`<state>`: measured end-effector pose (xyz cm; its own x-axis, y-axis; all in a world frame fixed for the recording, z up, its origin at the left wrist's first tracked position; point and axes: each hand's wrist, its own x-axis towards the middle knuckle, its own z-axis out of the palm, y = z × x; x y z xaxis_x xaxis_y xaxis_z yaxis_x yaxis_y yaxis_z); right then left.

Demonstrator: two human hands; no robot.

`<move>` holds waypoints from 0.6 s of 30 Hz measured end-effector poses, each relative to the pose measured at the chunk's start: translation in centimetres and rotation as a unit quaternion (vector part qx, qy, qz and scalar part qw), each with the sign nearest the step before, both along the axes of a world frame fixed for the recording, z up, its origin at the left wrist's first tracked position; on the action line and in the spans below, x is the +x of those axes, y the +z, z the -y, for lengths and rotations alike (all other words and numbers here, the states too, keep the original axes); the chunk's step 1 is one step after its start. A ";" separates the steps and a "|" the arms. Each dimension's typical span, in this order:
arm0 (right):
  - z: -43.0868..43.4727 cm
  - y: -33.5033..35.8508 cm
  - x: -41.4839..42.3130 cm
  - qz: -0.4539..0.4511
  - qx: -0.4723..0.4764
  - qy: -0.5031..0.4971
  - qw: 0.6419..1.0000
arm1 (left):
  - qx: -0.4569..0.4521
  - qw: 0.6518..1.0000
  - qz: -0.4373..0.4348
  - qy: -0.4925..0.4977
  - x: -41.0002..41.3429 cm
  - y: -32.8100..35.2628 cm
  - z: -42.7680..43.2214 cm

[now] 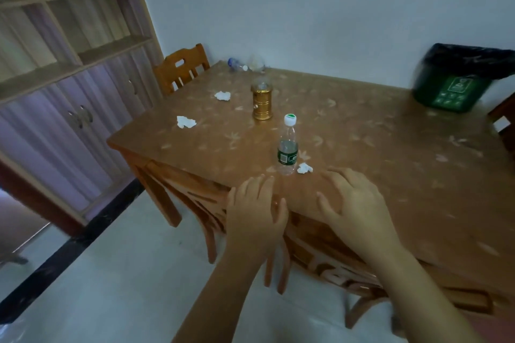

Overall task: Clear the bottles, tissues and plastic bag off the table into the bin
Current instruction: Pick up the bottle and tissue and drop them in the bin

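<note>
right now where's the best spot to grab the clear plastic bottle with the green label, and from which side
The clear plastic bottle with the green label stands upright just beyond the right hand, nothing between them, so probably wrap its straight body at the label, coming from the near side. A crumpled white tissue lies by its base on the right; grip above that.

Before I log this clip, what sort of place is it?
Probably a home dining room: a wooden dining table with a matching chair, a shelved cabinet along the wall, and a green lined bin.
</note>
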<state>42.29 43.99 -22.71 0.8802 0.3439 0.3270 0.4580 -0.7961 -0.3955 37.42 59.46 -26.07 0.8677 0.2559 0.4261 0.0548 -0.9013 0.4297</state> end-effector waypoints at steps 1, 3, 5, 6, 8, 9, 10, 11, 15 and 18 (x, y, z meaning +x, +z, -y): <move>-0.2 -0.4 1.3 0.000 -0.001 -0.006 1.000 | -0.002 1.000 -0.001 -0.003 1.4 -0.3 -0.3; -0.5 -1.4 4.2 -0.002 -0.001 -0.010 1.000 | -0.005 1.000 -0.008 -0.005 4.5 -1.0 -1.0; -0.8 -2.4 7.3 -0.009 -0.005 -0.011 1.000 | -0.028 1.000 -0.006 -0.004 7.7 -1.6 -1.5; -0.9 -2.8 8.8 -0.014 -0.006 -0.012 1.000 | -0.050 0.999 -0.009 -0.002 9.2 -1.9 -1.7; -1.2 -3.6 11.8 -0.024 -0.002 -0.009 1.000 | -0.094 0.995 -0.024 0.008 12.0 -2.4 -2.1; -1.2 -4.1 13.3 -0.027 -0.003 -0.005 1.000 | -0.114 0.993 -0.030 0.015 13.3 -2.8 -2.3; -1.3 -4.6 14.7 -0.031 -0.005 -0.002 1.000 | -0.138 0.990 -0.037 0.021 14.6 -3.1 -2.4; -1.3 -5.0 16.0 -0.035 -0.006 0.000 0.999 | -0.161 0.986 -0.045 0.027 15.7 -3.4 -2.5; -1.7 -7.5 20.0 -0.047 -0.013 0.011 0.999 | -0.213 0.975 -0.048 0.044 19.7 -4.7 -2.8; -1.8 -9.7 22.0 -0.064 -0.017 0.019 0.998 | -0.247 0.967 -0.052 0.042 21.8 -5.5 -3.0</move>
